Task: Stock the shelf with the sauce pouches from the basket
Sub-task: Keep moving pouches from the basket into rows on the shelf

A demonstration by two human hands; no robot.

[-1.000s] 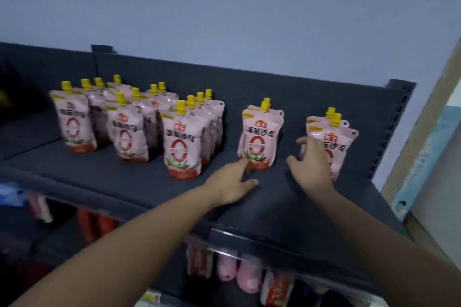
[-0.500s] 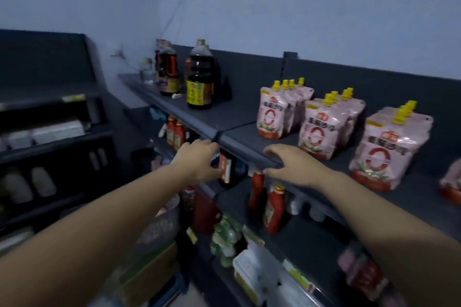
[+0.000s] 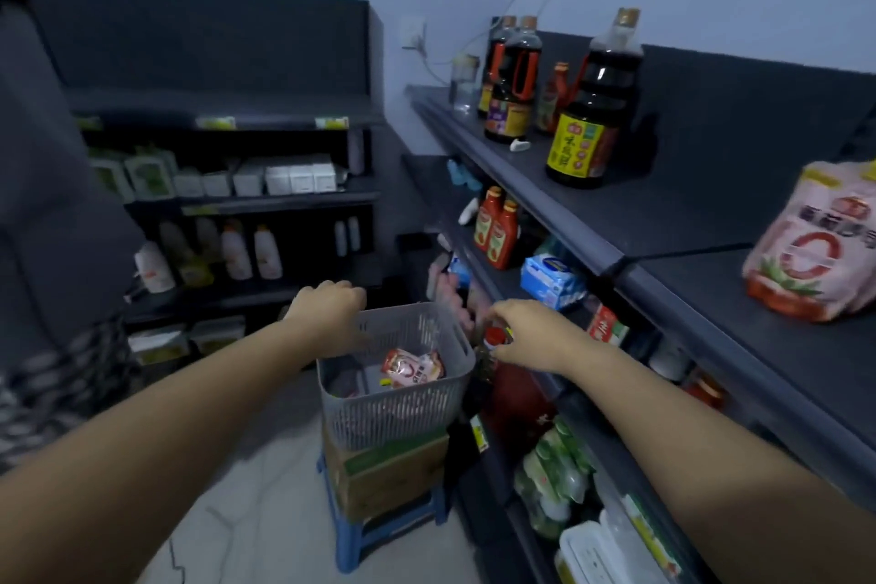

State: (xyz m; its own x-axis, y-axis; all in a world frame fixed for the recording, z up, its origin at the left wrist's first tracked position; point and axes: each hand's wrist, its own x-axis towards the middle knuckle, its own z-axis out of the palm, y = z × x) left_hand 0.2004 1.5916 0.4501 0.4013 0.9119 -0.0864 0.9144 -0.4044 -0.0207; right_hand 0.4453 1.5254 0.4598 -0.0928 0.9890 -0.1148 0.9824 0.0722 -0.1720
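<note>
**Shelf partly stocked; basket not yet emptied**

One sauce pouch (image 3: 412,368) is seen lying in the basket (image 3: 379,417) at lower centre of the frame. Whether more are hidden in the dark beside it cannot be told. A group of pouches (image 3: 813,247) is stood on the top shelf (image 3: 687,223) at the right edge, cut off by the frame, so no count can be given. The task is judged partly done: some pouches are placed, and at least one is left to be fetched.

The left hand (image 3: 327,306) is held over the basket's far left rim with its fingers loosely curled downward. Nothing is seen in it, and contact with the rim cannot be told. The right hand (image 3: 526,334) is held just beside the right rim, also loosely curled, with nothing gripped as far as is shown. Its fingertips are close to a red cap (image 3: 495,339), but touch cannot be judged.

The basket is set on a box (image 3: 384,474), and the box on a blue stool (image 3: 379,536). Dark bottles (image 3: 592,109) are stood on the top shelf at upper centre-right.
</note>
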